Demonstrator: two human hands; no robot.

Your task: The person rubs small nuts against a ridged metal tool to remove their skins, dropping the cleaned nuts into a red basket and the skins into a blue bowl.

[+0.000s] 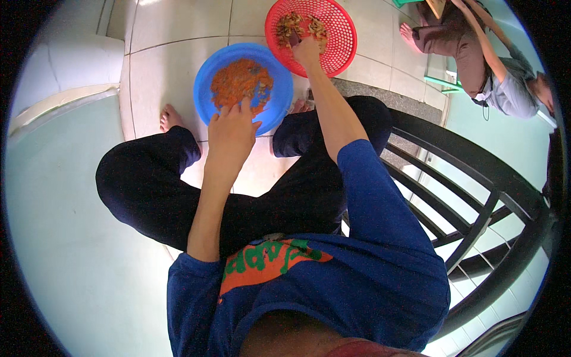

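Note:
A round blue basin (203, 77) stands on the tiled floor, with an orange shredded mass (241, 80) spread inside it. My left hand (233, 128) reaches over the basin's near rim, fingers apart, its fingertips by the edge of the orange mass. To the right and farther off is a red perforated colander (345, 35), partly over the basin's rim side. It contains small brown and yellowish pieces (289, 25). Inside the colander, my right hand (307, 52) has its fingers drawn together at the pieces; a dark bit shows by the fingertips, too small to name.
My bare feet and dark-trousered knees (148, 178) frame the basin. A black slatted bench (470, 160) curves round my right side. At the far right another person (476, 65) sits by a green stool (443, 83). A pale wall ledge (65, 104) lies to the left.

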